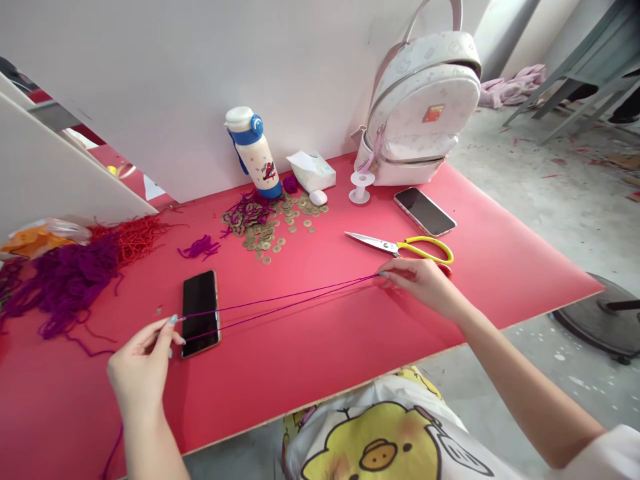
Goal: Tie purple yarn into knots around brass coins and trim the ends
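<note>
A purple cord (295,301) is stretched in two strands between my hands, above the red tabletop (300,367). On the left, my left hand (145,353) pinches the strands apart at its fingertips, just beside a black phone (200,313) that the cord crosses over. My right hand (415,283) pinches the other end, where the strands come together. Close behind it lie scissors (395,247) with yellow handles, blades pointing left. The right fingers partly cover one handle loop. A loose purple strand (113,453) hangs below my left wrist.
Holed brass coins (265,233) lie mid-table, with purple threads among them. Behind stand a bottle (255,153), tissue pack (313,171), white spool (361,188) and backpack (425,107). A second phone (425,211) lies right. Purple yarn (65,280) and red yarn (133,240) are heaped left.
</note>
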### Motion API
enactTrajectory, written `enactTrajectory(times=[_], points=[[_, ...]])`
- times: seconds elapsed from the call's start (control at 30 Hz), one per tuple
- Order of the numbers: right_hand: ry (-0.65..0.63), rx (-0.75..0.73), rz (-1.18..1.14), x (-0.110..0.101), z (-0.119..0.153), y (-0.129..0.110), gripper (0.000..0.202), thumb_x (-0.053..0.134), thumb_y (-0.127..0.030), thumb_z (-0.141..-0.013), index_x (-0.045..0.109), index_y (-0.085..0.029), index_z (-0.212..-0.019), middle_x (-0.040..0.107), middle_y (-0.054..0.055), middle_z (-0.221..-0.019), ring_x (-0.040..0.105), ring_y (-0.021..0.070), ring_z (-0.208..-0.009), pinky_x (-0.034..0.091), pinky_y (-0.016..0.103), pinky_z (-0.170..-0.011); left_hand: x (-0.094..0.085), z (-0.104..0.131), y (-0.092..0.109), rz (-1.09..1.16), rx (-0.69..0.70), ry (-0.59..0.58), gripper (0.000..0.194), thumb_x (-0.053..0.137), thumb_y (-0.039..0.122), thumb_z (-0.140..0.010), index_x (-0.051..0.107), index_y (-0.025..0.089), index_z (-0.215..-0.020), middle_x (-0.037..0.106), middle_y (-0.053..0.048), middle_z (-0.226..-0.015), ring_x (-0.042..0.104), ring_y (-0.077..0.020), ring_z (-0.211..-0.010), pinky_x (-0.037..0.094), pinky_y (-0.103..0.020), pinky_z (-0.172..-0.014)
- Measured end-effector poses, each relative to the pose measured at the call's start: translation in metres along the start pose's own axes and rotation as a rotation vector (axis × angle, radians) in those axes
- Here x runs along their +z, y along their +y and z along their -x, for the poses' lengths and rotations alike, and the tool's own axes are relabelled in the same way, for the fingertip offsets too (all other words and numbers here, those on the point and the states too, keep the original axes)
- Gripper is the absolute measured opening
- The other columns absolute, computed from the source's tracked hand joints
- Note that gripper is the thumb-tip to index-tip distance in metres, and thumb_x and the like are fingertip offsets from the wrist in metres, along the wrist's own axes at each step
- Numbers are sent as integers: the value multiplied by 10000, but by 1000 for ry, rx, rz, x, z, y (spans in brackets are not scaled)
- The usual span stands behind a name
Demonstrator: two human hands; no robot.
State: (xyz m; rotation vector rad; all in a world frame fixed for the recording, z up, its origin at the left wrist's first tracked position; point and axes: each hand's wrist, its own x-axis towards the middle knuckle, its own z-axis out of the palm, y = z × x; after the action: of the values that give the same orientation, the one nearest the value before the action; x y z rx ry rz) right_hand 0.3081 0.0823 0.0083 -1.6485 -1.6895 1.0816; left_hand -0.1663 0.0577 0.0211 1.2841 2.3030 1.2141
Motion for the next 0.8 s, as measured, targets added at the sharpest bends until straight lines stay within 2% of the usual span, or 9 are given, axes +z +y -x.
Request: enactTrajectory(times=[0.1,0.23,0.37,0.43,0.47,0.53,0.63,0.7,0.8], points=[[51,-64,164,-1,-1,-4,211,548,-323,-884,734,-226,-892,770,64,-876,719,245,-748,548,340,-637,-2,1,3,-34,24,-8,269,705,416,-636,765,201,-786,655,24,-532,514,-148,-489,425,-244,-500],[120,-199,283,-2,-2,-7,182,561,-257,-882,741,-241,-863,769,58,-977,703,254,-843,528,347,-668,-3,0,0,-67,15,-27,209,722,374,-648,770,224,-785,661,33,-534,518,-152,-491,428,-256,-540],[138,-217,297,-1,-4,-6,121,614,-239,-852,734,-244,-837,765,54,-960,685,247,-817,512,341,-644,-6,0,-5,-104,21,-74,259,700,401,-684,771,202,-835,666,7,-557,558,-184,-537,440,-277,-574],[136,-202,294,-1,-4,-6,113,620,-234,-849,731,-241,-829,763,53,-953,682,244,-815,508,340,-652,-8,3,-1,-166,75,-124,268,675,409,-726,771,194,-853,677,-20,-596,594,-209,-588,437,-282,-581],[130,-192,292,-1,-4,-6,116,616,-232,-852,730,-241,-831,762,52,-953,681,243,-814,505,340,-656,-8,6,5,-218,125,-136,246,668,393,-746,772,199,-857,689,-33,-634,605,-215,-612,427,-281,-583],[117,-172,290,-1,-4,-8,125,605,-235,-860,729,-242,-840,759,51,-947,675,238,-797,493,335,-649,-4,16,23,-344,314,-60,190,658,349,-801,776,223,-880,721,-55,-837,567,-183,-608,395,-280,-586],[95,-177,263,1,-4,-10,139,589,-260,-880,724,-242,-853,750,55,-947,664,234,-788,479,328,-647,14,37,62,-344,526,16,237,676,269,-844,754,249,-1067,701,-88,-1136,570,-170,-682,421,-298,-660],[81,-212,226,2,-5,-12,162,570,-286,-899,722,-240,-865,742,61,-949,655,230,-788,474,329,-661,35,54,90,-192,647,-140,237,645,228,-883,744,240,-1098,706,-90,-1155,591,-159,-712,476,-302,-736],[50,-269,170,4,-6,-18,191,560,-333,-921,718,-234,-882,727,66,-927,623,212,-746,461,322,-654,74,78,124,142,643,-656,335,586,205,-926,668,259,-1246,659,-95,-1313,639,-122,-707,554,-268,-719]])
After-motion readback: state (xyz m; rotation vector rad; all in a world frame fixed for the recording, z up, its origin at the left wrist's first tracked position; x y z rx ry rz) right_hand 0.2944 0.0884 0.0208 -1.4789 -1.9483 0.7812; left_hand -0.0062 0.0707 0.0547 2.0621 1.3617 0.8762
